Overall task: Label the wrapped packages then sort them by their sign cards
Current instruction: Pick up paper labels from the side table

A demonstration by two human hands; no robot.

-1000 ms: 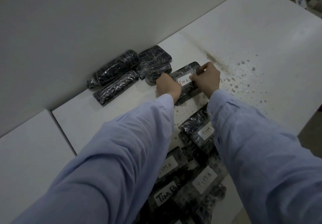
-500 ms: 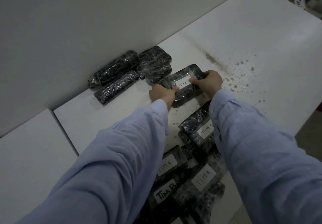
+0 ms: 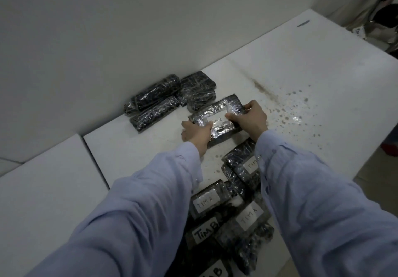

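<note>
- Wrapped package [image 3: 217, 119], head view: a dark, brick-shaped block under glossy clear film. It lies far out on the white bench [image 3: 301, 82], just in front of a cluster of unlabelled packages [image 3: 155, 97] by the wall.
- A white label faces up on top, and it appears to read "TIM A".
- The left grip [image 3: 195, 131] holds the near-left short end, with the fingers curled round it. The right grip [image 3: 249, 118] pinches the far-right end, with the thumb on top beside the label.
- Whether the package rests on the bench or is lifted slightly cannot be told.
- The long axis runs on a diagonal, from near-left to far-right. The broad face is up and roughly level.
- Handling, as a judgement: the film looks slick, so a one-handed pinch could slip. The block seems firm and keeps its shape, and it is probably light. The two short ends look the safest places to hold, which keeps fingers off the label.
- Nearer the person, between the pale blue sleeves, lies a heap of labelled packages [image 3: 249, 214]. Some are marked "TIM A" and one "TIM B" [image 3: 205, 230].
</note>
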